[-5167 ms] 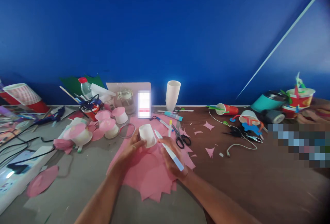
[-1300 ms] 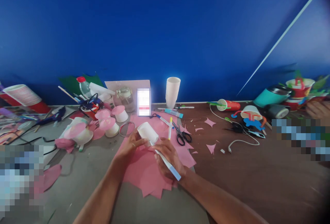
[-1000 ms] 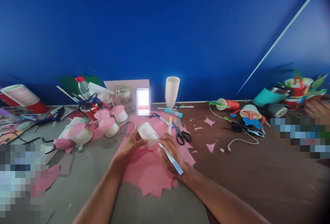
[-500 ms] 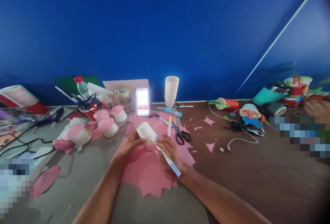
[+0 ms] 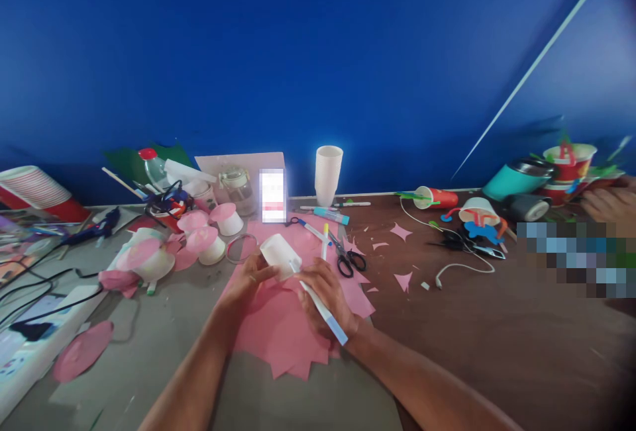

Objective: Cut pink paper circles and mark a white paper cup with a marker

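My left hand [image 5: 250, 280] is closed around a white paper cup [image 5: 279, 253], which lies tilted above pink paper [image 5: 278, 332]. In my right hand [image 5: 325, 295] is a white marker [image 5: 318, 306] with a pale blue end pointing back toward me. Its tip meets the side of the cup, though the exact contact is hard to make out. Black-handled scissors [image 5: 350, 262] lie just right of my right hand, and a yellow-tipped marker [image 5: 325, 239] lies beyond it. A stack of white paper cups [image 5: 328, 176] stands farther back.
White cups with pink paper discs [image 5: 203, 240] crowd the left, near a power strip [image 5: 50, 335] and cables. A phone [image 5: 272, 196] with a lit screen stands at the back. Pink scraps [image 5: 403, 281], a white cable [image 5: 462, 267] and another person's hand [image 5: 609, 206] are to the right.
The whole view has shifted slightly, so things sit a little farther left. Both hands keep their hold on the cup and marker, with hardly any movement.
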{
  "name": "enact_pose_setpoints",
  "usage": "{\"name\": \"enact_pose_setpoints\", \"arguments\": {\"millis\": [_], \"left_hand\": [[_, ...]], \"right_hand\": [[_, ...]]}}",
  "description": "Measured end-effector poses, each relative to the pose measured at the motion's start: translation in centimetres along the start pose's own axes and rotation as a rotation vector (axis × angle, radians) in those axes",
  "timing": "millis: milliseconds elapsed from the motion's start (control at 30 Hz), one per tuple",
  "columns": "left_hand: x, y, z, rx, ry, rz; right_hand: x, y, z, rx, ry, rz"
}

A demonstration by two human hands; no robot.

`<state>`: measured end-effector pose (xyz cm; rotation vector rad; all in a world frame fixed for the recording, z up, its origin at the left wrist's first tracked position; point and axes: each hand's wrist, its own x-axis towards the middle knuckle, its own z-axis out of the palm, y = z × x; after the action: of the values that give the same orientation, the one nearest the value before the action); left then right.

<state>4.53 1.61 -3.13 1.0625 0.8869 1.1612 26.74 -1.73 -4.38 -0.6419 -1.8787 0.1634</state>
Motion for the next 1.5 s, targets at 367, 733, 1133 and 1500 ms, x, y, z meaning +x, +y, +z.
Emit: {"name": "enact_pose_setpoints", "arguments": {"millis": [367, 733, 1133, 1500], "left_hand": [[-0.5, 0.2, -0.2, -0.025, -0.014, -0.004], [-0.3, 0.5, 0.3, -0.011, 0.018, 0.008], [-0.4, 0.9, 0.5, -0.017, 0.027, 0.005], [0.0, 0.5, 0.1, -0.028, 0.002, 0.003]], "right_hand": [[0.1, 0.8, -0.3, 0.037, -0.007, 0.072], [0.1, 0.6, 0.0, 0.055, -0.006, 0.038], [-0.3, -0.3, 0.8, 0.059, -0.023, -0.007], [0.0, 0.8, -0.2, 0.047, 0.022, 0.112]]}}
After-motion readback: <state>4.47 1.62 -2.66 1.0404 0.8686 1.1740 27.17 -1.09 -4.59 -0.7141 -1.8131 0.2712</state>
